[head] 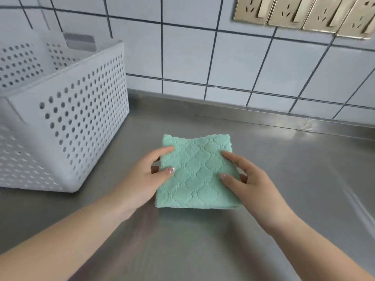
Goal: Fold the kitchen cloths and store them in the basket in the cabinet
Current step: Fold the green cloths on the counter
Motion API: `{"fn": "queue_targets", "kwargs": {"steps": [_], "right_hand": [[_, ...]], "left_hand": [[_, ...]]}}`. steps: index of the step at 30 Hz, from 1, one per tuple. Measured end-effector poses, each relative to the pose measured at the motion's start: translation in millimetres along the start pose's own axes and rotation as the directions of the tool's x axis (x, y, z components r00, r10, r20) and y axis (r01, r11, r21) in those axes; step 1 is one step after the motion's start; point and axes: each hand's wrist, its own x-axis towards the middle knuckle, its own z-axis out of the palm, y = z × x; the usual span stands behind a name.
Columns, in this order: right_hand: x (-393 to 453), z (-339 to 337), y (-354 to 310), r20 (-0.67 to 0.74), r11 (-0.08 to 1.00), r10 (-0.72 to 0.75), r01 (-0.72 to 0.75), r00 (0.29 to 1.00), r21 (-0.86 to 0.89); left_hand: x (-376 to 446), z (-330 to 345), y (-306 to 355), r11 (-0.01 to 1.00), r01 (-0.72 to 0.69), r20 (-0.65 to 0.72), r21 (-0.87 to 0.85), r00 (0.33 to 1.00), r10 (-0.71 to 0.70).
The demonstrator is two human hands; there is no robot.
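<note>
A mint-green quilted kitchen cloth (197,171), folded into a small square, lies on the steel counter (284,179). My left hand (142,177) grips its left edge, thumb on top and fingers tucked under the side. My right hand (249,179) holds the right edge the same way, thumb and forefinger on the top face. A white perforated plastic basket (67,122) stands on the counter to the left of the cloth, about a hand's width away; the part of its inside that I can see holds nothing.
A white tiled wall (203,57) rises behind the counter. Several gold-coloured wall sockets (304,13) sit at the upper right. The counter has a raised back lip along the wall.
</note>
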Motion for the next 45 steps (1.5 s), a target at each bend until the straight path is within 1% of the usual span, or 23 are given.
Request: {"fn": "queue_targets", "kwargs": {"steps": [2, 4, 7, 10, 14, 16, 18, 20, 22, 24, 26, 28, 32, 35, 39, 43, 45], "right_hand": [[7.3, -10.2, -7.6, 0.013, 1.0, 0.024, -0.024, 1.0, 0.014], [15.5, -25.0, -30.4, 0.013, 0.997, 0.042, -0.042, 0.999, 0.059], [14.4, -31.3, -67.7, 0.021, 0.988, 0.05, -0.053, 0.999, 0.148], [12.4, -35.4, -112.5, 0.041, 0.976, 0.047, -0.054, 0.998, 0.213], [18.9, -30.0, -165.5, 0.11, 0.96, -0.005, -0.026, 0.994, 0.28], [24.2, -21.3, -186.5, 0.152, 0.947, -0.039, -0.012, 0.988, 0.321], [33.1, -8.0, -203.5, 0.217, 0.919, -0.053, -0.038, 0.975, 0.392], [43.5, 9.7, -217.8, 0.29, 0.855, -0.041, -0.116, 0.956, 0.505], [56.4, 31.6, -226.8, 0.36, 0.777, -0.009, -0.22, 0.933, 0.59], [68.6, 56.9, -236.8, 0.42, 0.723, 0.011, -0.297, 0.907, 0.623], [84.3, 83.9, -247.8, 0.436, 0.701, 0.035, -0.333, 0.899, 0.631], [102.8, 112.3, -260.6, 0.413, 0.698, 0.07, -0.34, 0.908, 0.63], [137.3, 162.0, -279.1, 0.356, 0.725, 0.132, -0.335, 0.925, 0.602], [162.2, 202.5, -282.9, 0.31, 0.74, 0.231, -0.374, 0.922, 0.559], [197.5, 240.4, -271.4, 0.234, 0.756, 0.369, -0.437, 0.899, 0.488], [215.5, 260.0, -261.9, 0.185, 0.75, 0.448, -0.481, 0.875, 0.454], [217.5, 269.9, -256.0, 0.183, 0.754, 0.471, -0.501, 0.863, 0.425]], "left_hand": [[6.5, 5.1, 14.6, 0.999, 0.031, 0.022, 0.013, 0.999, -0.031], [13.5, -0.1, 44.3, 0.998, 0.05, 0.007, 0.031, 0.999, -0.05], [7.0, -12.0, 87.8, 0.994, 0.012, -0.025, 0.112, 1.0, -0.01], [-7.5, -33.6, 136.1, 0.99, 0.022, -0.073, 0.137, 0.997, -0.012], [-23.3, -72.2, 182.7, 0.992, -0.015, -0.145, 0.127, 0.989, 0.033], [-28.3, -90.5, 199.0, 0.996, -0.012, -0.182, 0.09, 0.983, 0.028], [-29.8, -109.4, 209.2, 0.999, 0.001, -0.232, 0.035, 0.973, 0.007], [-27.8, -129.8, 212.7, 1.0, 0.009, -0.271, -0.003, 0.963, -0.01], [-22.8, -153.5, 210.9, 1.0, 0.022, -0.294, 0.021, 0.956, -0.015], [-12.7, -182.3, 204.0, 0.995, 0.044, -0.31, 0.09, 0.951, -0.014], [3.1, -214.5, 199.3, 0.992, 0.069, -0.322, 0.106, 0.946, -0.032], [25.0, -246.2, 192.9, 0.991, 0.088, -0.318, 0.098, 0.947, -0.053], [67.0, -295.6, 180.6, 0.977, 0.115, -0.305, 0.178, 0.951, -0.057], [96.7, -328.0, 161.0, 0.966, 0.181, -0.269, 0.183, 0.955, -0.128], [126.2, -344.6, 136.5, 0.952, 0.255, -0.196, 0.171, 0.955, -0.221], [148.4, -347.5, 117.6, 0.936, 0.327, -0.14, 0.129, 0.941, -0.309], [157.0, -350.2, 108.7, 0.918, 0.357, -0.107, 0.173, 0.933, -0.343]]}}
